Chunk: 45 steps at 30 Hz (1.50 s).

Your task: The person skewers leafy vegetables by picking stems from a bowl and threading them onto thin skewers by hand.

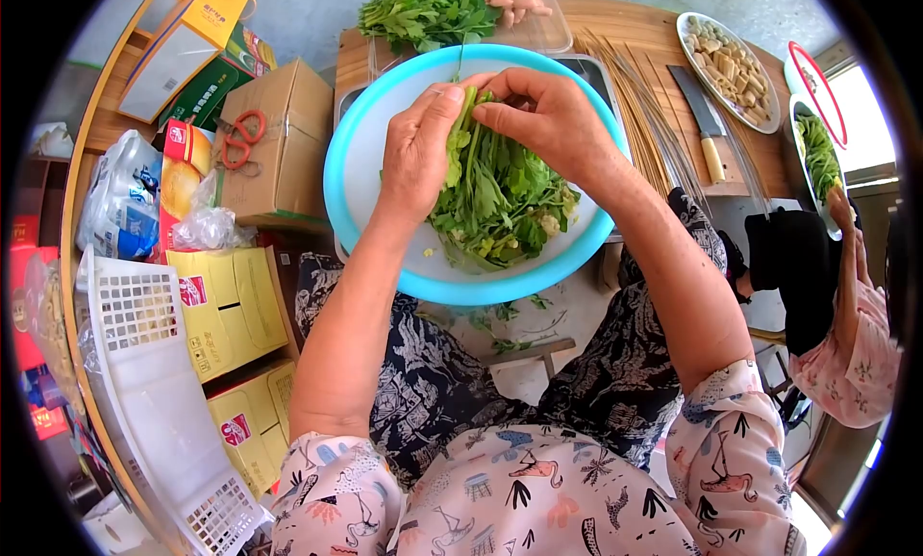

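Wood boards made a brown counter (601,17) at the top of the frame, next to a pale blue wall. At the top middle, a big bowl with a blue rim (336,171) held a pile of leafy greens (500,200). Both hands were over the bowl. The left hand (418,138) had its thumb and fingers closed on the pale stems at the top of the pile. The right hand (543,113) pinched the same stems from the other side, so the two hands were close together.

Behind the bowl, near the top edge, sat another green bunch (418,17), with some pink pieces (519,0) beside it. At the upper right lay thin sticks (615,85), a big knife (697,104) and a plate (686,41) full of cut pieces. At the far right, someone in a pink flowered top (851,364) had a hand by a long dish of green food (815,152). On the left side, red scissors (252,125) lay on a brown box (288,186). Lower down stood a white basket (154,383) and yellow boxes (240,330).
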Motion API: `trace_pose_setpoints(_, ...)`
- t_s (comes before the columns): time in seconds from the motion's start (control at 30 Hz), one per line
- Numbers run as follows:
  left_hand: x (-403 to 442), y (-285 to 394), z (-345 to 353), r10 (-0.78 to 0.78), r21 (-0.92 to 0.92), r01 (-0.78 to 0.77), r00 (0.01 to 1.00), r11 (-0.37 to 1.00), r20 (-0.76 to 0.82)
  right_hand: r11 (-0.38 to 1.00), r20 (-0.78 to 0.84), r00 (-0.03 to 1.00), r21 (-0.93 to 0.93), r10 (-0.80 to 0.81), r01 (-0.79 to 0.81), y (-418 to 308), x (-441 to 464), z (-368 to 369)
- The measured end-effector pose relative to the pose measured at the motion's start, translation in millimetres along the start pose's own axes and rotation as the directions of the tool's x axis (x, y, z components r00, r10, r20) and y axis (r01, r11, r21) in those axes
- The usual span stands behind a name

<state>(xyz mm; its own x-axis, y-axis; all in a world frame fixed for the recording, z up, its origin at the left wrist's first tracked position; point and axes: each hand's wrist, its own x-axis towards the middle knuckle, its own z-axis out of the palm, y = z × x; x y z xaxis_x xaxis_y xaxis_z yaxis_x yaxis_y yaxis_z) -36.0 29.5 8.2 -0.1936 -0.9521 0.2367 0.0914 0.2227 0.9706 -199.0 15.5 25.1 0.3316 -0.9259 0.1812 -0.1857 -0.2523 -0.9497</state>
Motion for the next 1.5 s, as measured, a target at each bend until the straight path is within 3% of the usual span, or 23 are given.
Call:
trace_pose_setpoints(0.13, 1, 2, -6, -0.066, -0.096, 0.060, 0.996, 0.994, -0.061, 1.000, -0.002, 1.000, -0.003, 0.010, -0.010, 5, 1, -1)
trace_pose_setpoints(0.23, 4, 9, -15, -0.112, -0.169, 0.091, 0.987, 0.981, -0.117, 0.993, -0.092, 0.990, -0.052, -0.111, 0.107, 6, -1, -7)
trace_pose_setpoints(0.3, 4, 12, -17, -0.130, -0.222, 0.099, 0.983, 0.970, -0.129, 0.976, 0.051, 0.996, -0.201, -0.068, 0.077, 9, -3, -16)
trace_pose_setpoints(0.43, 4, 12, -17, -0.112, -0.216, 0.083, 0.985, 0.973, -0.130, 0.972, 0.002, 1.000, -0.236, -0.018, 0.018, 4, -8, -15)
trace_pose_setpoints(0.57, 4, 12, -17, -0.089, -0.216, 0.061, 0.988, 0.975, -0.123, 0.977, 0.033, 0.999, -0.211, 0.013, -0.006, 7, -5, -18)
trace_pose_setpoints(0.63, 4, 12, -17, -0.083, -0.214, 0.055, 0.988, 0.975, -0.128, 0.996, 0.058, 0.998, -0.080, 0.032, -0.028, 14, -4, -16)
trace_pose_setpoints(0.77, 4, 11, -18, -0.090, -0.223, 0.060, 0.988, 0.973, -0.129, 0.993, 0.078, 0.996, -0.109, 0.042, -0.033, 12, -3, -18)
trace_pose_setpoints(0.87, 6, 10, -19, -0.081, -0.221, 0.052, 0.989, 0.974, -0.124, 0.988, 0.038, 0.999, -0.153, -0.015, 0.021, 8, -5, -16)
trace_pose_setpoints(0.93, 8, 9, -22, -0.106, -0.259, 0.068, 0.985, 0.964, -0.134, 0.939, -0.090, 0.970, -0.284, -0.227, 0.193, 7, -5, -14)
trace_pose_setpoints(0.97, 8, 10, -24, -0.105, -0.258, 0.068, 0.985, 0.964, -0.136, 0.939, -0.090, 0.970, -0.283, -0.228, 0.194, 6, -6, -17)
trace_pose_setpoints(1.03, 10, 10, -27, -0.111, -0.249, 0.077, 0.986, 0.965, -0.124, 0.979, 0.048, 0.999, -0.204, 0.005, 0.005, 4, -9, -26)
trace_pose_setpoints(1.17, 11, 12, -30, -0.111, -0.321, 0.094, 0.993, 0.942, -0.035, 0.989, 0.124, 0.986, -0.112, 0.109, -0.095, -3, -10, -38)
trace_pose_setpoints(1.23, 13, 12, -31, -0.062, -0.186, 0.067, 0.997, 0.980, 0.037, 0.977, 0.217, 0.956, 0.035, 0.197, -0.209, -13, -12, -44)
trace_pose_setpoints(1.3, 13, 9, -32, -0.068, -0.191, 0.081, 0.995, 0.978, 0.075, 0.970, 0.217, 0.956, 0.095, 0.197, -0.222, -15, -15, -45)
trace_pose_setpoints(1.5, 23, 0, -38, 0.040, -0.086, -0.057, 0.982, 0.995, -0.187, 0.930, 0.149, 0.970, 0.291, 0.190, -0.227, -20, -20, -60)
